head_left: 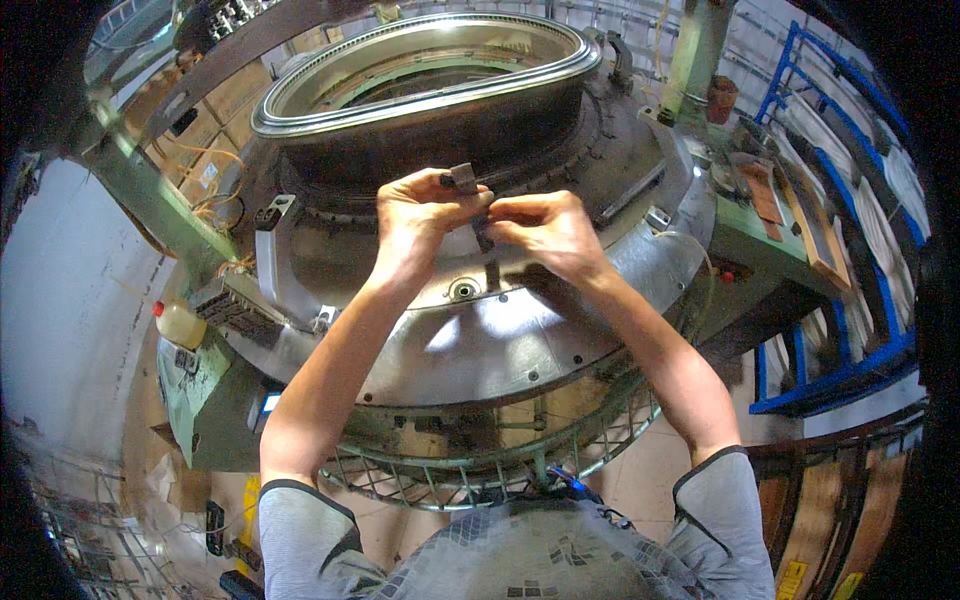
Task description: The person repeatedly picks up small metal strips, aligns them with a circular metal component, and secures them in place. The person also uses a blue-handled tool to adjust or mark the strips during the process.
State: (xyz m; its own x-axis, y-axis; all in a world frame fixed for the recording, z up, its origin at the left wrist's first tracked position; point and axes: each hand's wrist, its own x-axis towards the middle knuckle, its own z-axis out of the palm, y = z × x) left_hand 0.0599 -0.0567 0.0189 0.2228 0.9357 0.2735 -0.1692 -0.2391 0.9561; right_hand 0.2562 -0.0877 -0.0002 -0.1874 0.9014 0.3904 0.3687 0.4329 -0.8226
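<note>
Both hands are raised over the front of a large round metal machine (490, 345). My left hand (415, 222) is closed in a pinch on a small grey metal block (463, 178), which sticks up past the fingertips. My right hand (550, 232) is closed too, its thumb and fingertips meeting close beside the left fingertips. A narrow dark piece (482, 236) shows just under the right fingertips; I cannot tell whether it is held or belongs to the block. Below the hands, a round metal fitting (464, 290) sits in the machine's rim.
A wide metal ring (425, 103) rises behind my hands. Green posts (165, 195) flank the machine. At left stands a red-capped bottle of pale liquid (180, 325). A blue rack (850, 375) holds white material at right. A barred guard (490, 490) curves near my body.
</note>
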